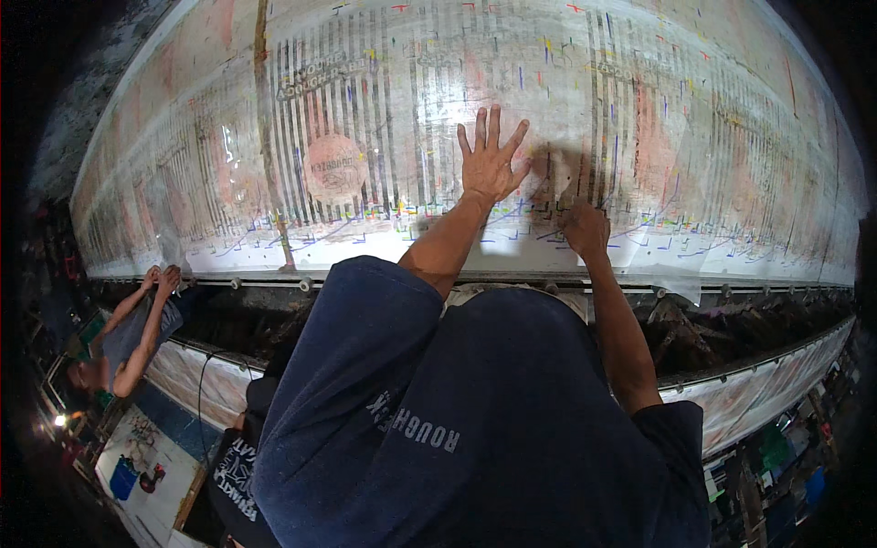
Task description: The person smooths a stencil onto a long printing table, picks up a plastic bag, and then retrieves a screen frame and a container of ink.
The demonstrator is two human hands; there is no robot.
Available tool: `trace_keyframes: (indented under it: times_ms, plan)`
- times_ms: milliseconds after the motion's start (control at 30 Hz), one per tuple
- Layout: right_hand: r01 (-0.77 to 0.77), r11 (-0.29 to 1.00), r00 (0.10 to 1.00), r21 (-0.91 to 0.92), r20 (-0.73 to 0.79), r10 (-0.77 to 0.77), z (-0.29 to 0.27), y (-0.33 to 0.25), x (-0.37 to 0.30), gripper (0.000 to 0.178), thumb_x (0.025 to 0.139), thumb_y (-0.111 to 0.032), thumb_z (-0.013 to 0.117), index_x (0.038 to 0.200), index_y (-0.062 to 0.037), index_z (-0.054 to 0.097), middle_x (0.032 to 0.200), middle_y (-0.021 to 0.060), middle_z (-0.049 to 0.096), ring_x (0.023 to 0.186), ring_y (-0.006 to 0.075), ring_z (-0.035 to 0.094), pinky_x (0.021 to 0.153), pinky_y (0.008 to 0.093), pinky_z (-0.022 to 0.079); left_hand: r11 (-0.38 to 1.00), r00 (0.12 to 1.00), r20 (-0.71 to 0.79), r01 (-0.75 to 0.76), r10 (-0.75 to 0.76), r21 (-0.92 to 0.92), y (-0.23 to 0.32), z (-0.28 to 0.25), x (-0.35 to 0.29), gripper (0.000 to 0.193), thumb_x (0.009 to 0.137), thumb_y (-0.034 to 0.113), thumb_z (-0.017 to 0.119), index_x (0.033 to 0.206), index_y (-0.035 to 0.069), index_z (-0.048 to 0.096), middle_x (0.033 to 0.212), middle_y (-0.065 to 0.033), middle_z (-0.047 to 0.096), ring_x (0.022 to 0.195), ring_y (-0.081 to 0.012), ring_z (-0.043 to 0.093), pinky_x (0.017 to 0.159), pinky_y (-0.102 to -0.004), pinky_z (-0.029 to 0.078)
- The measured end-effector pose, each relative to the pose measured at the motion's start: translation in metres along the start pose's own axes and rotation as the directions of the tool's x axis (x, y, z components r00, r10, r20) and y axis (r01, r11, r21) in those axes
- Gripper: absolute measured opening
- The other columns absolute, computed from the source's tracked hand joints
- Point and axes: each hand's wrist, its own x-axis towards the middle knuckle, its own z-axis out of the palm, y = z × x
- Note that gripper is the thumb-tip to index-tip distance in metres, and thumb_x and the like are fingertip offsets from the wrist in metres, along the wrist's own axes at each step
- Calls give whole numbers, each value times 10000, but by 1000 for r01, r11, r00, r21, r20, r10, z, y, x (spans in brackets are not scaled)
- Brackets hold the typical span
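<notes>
My left hand [491,172] lies flat on a long, pale work table [438,87], palm down with its fingers spread. To its right, closer to the near edge, my right hand [586,228] rests on the same surface with its fingers curled in. Whatever those fingers may hold is hidden. Around both hands the table top carries dark stripes, a pinkish round stain [334,170] and many small coloured registration marks. A clear plastic sheet [687,279] beyond my right hand has a corner hanging over the near edge.
A rail with small round fittings [306,285] runs along the table's near edge. At the left, another person [137,329] holds a clear sheet [168,245] at the edge. A second long table [754,397] stands behind me. A white side table [151,457] holds a blue container [123,478].
</notes>
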Motion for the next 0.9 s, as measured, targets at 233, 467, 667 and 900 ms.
trace_keyframes:
  times_ms: [233,467,667,900]
  plan:
    - [248,884,916,396,-392,-81,-15,109,-10,138,885,-131,716,914,4,710,825,133,710,776,250,678,746,358,537,998,998,-7,56,-56,-2,20,-10,13,660,919,559,580,1512,305,440,1620,-295,241,1517,-504,152,1142,-776,82]
    - [-515,851,775,-98,-478,413,-88,298,-68,665,846,-337,786,1322,33,506,1127,294,658,1072,465,641,948,503,511,934,986,-88,101,-139,-344,159,22,-16,366,853,186,648,1153,-9,572,1119,-246,532,1053,-429,520,880,-569,416]
    - [-515,837,843,187,-68,534,-51,380,-57,671,841,-375,753,1284,61,500,1180,267,670,1060,455,661,925,556,520,849,958,84,282,-274,-447,299,69,-57,534,797,219,739,1224,-41,551,1152,-271,527,1084,-458,500,920,-564,430]
    - [-296,751,948,590,280,153,-81,393,-33,586,768,-221,752,1238,91,592,1200,273,634,1089,417,631,913,504,520,828,839,-31,529,-543,-187,350,98,-58,696,736,224,795,1243,-50,405,1172,-282,469,1121,-474,477,940,-582,453]
